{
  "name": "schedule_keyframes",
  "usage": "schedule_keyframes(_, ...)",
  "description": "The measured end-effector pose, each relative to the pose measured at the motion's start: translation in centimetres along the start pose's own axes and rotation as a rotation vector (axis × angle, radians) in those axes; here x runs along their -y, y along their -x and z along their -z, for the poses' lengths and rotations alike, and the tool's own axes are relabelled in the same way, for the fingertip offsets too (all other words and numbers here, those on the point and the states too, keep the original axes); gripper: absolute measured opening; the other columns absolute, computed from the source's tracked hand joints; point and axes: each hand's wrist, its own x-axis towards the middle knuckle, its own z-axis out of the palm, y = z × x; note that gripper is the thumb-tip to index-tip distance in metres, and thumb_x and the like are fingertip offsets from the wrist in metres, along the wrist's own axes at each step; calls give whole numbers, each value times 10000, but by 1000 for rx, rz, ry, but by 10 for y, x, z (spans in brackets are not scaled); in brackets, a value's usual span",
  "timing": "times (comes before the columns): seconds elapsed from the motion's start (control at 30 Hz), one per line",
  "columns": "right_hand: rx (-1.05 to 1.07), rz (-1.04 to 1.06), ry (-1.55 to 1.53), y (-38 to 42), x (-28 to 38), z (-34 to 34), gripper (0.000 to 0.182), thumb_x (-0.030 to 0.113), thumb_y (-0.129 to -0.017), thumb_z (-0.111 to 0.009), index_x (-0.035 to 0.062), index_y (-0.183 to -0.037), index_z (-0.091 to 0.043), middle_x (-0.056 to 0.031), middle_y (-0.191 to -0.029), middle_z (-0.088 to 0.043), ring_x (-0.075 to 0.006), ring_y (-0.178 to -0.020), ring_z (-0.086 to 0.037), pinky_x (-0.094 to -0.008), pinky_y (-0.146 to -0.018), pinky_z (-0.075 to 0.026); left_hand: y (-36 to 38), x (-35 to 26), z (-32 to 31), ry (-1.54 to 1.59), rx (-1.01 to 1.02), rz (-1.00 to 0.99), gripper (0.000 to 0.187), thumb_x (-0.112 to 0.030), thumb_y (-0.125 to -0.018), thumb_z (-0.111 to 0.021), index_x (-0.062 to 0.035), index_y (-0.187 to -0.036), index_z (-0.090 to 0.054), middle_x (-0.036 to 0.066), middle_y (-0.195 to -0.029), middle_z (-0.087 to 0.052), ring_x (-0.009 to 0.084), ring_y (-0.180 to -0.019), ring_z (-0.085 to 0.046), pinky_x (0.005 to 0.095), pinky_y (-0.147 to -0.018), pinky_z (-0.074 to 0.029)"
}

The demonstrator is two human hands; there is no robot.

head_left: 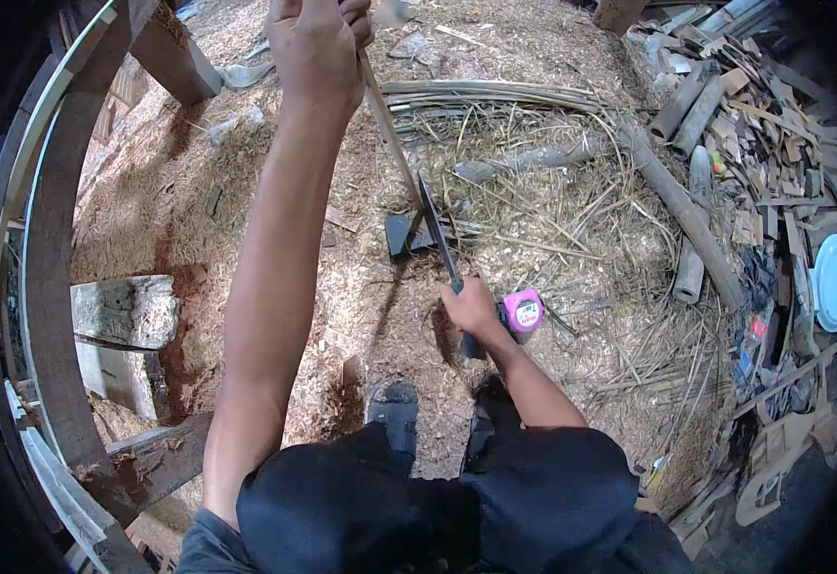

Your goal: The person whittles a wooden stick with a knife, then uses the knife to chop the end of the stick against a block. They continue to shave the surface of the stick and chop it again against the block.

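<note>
High in the view, my left hand (315, 48) is closed around the upper end of a long thin bamboo strip (388, 124), which slants down toward the ground. My right hand (476, 311) grips the dark handle of a long-bladed knife (438, 234). Its blade points up and away from me and overlaps the lower part of the strip. Behind the blade, a dark flat-faced block (402, 235) rests on the shavings. Just right of my right hand lies a pink tape measure (524, 311).
Wood shavings (198, 182) cover the ground. Split bamboo strips (495, 93) lie ahead, with a bamboo pole (682, 206) to the right. Scrap wood (772, 143) and a light blue lid (831, 283) fill the right side. A weathered wood block (127, 311) stands left, near timber framing (60, 258).
</note>
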Motion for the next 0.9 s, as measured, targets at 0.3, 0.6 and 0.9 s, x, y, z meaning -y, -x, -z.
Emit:
schedule_keyframes(0.3,101,-70,-242,22,15,-8,368,316,-873,-663,-37,-776,-629,-217,-643,-644,-353,-590,-659,-455,-579,-493,25,30,24,-387,88,-128,371,-370,-1097,-353,-66,-972,-526,7,-704,-487,88,-522,-416,259,-488,-387)
schedule_keyframes(0.6,-5,-50,-74,21,26,9,430,366,-872,-668,-44,-741,-647,-215,-627,-635,-384,-652,-659,-462,-627,-497,161,158,121,-777,250,231,288,-215,-1076,-418,-33,-1274,-523,27,-849,-554,102,-742,-517,265,-666,-459)
schedule_keyframes(0.9,-275,221,-469,-22,93,97,307,318,-904,-726,35,-827,-636,-10,-636,-616,-130,-498,-561,-320,-477,-460,126,104,94,-51,87,491,499,-274,-1093,-365,-17,-1518,-317,10,-871,-510,78,-672,-454,259,-629,-450)
